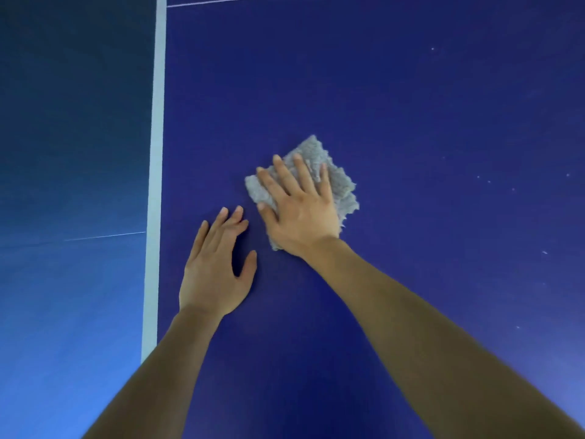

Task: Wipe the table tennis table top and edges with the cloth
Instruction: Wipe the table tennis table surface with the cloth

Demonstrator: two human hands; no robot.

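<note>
Surface: dark blue matte table top [411, 122], spreading under both my hands and far out past my right one.
Edge: a white edge line [156, 153] runs along the table's side, just outside my left hand [212, 270] and parallel to its forearm.
Beyond the edge: a lighter blue area [63, 153] lies further out on that same side, crossed by one faint line; whether it is floor or another surface I cannot tell.
Wiping thing: the grey cloth [313, 147], fluffy and ragged at the edges, lies on the table top directly under my right hand [300, 213]. Its far corner sticks out beyond my fingertips, a strip shows on the little-finger side, and a small corner peeks out by the wrist.
Right grip: palm down, fingers straight and a little spread, pressing the cloth flat. Nothing is curled round it or pinched.
Left grip: palm down over bare table, nearer to me than the right hand and just beside it, fingers straight, thumb splayed towards the right wrist. It holds nothing. A sliver of blue separates its fingertips from the cloth.
Specks: pale specks [489, 182] dot the table top well out beyond my right hand.
Far line: a thin white line [221, 0] crosses the table top far ahead of my fingertips.
</note>
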